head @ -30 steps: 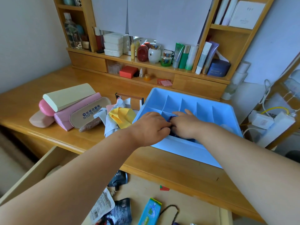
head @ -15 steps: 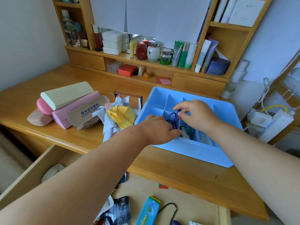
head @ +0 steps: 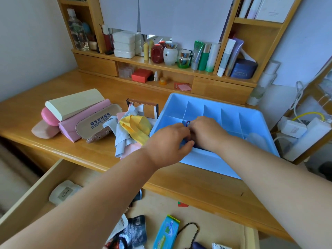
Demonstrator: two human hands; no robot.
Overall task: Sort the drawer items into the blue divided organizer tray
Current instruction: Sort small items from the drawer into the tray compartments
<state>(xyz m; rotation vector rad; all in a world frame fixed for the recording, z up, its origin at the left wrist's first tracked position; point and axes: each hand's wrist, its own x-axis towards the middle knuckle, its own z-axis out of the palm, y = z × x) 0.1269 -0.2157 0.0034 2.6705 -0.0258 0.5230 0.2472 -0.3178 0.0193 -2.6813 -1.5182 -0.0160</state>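
Your left hand (head: 168,141) and right hand (head: 206,133) meet over the blue plastic divided organizer tray (head: 251,115) on the wooden worktop (head: 188,184), fingers curled around a small purple looped item (head: 187,123). Most compartments look bare; the open drawer (head: 161,212) holds several items unsorted.

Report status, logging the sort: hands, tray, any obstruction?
Both hands, left and right, together in blue tray, front-left compartment. Small purple loop showing between them; grip unclear. Nothing blocking.
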